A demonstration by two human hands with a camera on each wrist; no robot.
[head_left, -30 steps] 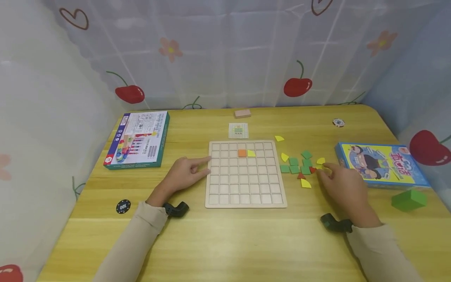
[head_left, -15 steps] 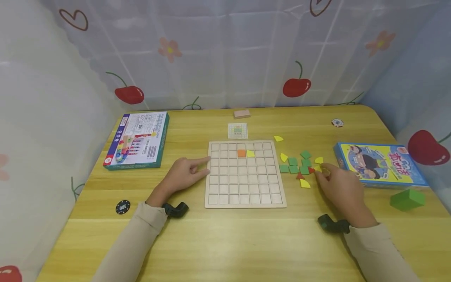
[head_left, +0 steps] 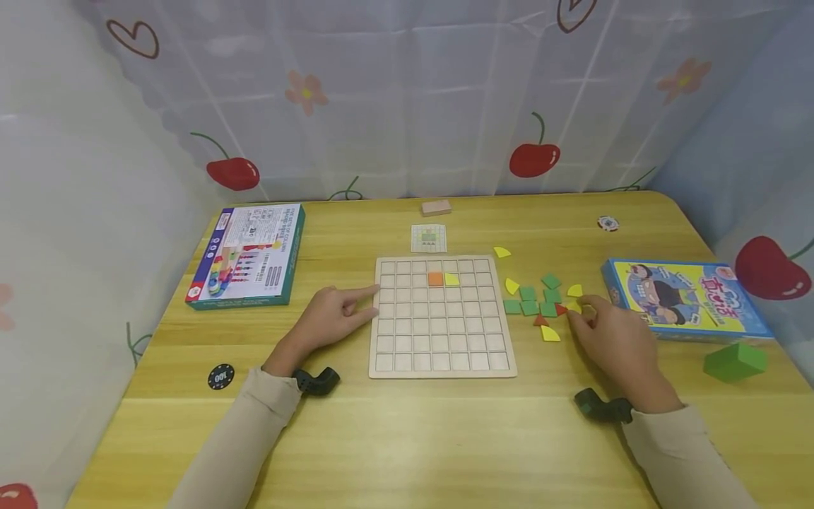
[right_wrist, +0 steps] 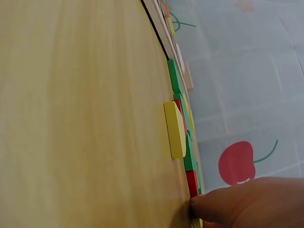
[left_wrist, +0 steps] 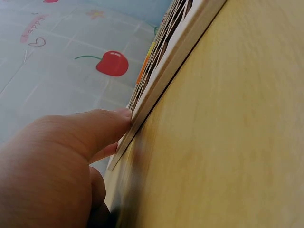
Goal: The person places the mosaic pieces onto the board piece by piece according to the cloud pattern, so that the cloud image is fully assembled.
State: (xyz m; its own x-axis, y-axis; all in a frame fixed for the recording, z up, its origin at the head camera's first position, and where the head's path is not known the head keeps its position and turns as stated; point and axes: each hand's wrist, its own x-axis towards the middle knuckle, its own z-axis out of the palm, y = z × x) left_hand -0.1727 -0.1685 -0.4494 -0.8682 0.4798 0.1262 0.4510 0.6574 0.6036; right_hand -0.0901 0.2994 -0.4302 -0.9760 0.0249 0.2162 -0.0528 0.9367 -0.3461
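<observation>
In the head view, a square wooden grid board [head_left: 443,370] holds an orange square tile [head_left: 435,279] and a yellow quarter-circle tile [head_left: 451,280] in its upper rows. My left hand [head_left: 333,316] touches the board's left edge with straight index finger and thumb; the left wrist view shows the thumb [left_wrist: 107,126] against the side. My right hand [head_left: 613,339] is over the loose pieces, index finger and thumb pinching another yellow quarter-circle tile [head_left: 573,307], mostly covered in the right wrist view. Beside it lie a red triangle tile [head_left: 560,309] and several green square tiles [head_left: 529,308].
A small pattern card [head_left: 429,239] and a wooden block [head_left: 435,208] are behind the board. Game boxes flank it, one at left [head_left: 248,256] and a blue one [head_left: 689,298] at right. A green block [head_left: 735,363] and a black chip [head_left: 221,377] are nearer.
The right fingers shift slightly at the yellow tile and the red triangle beside it shows more fully. My left hand stays at the board's edge.
</observation>
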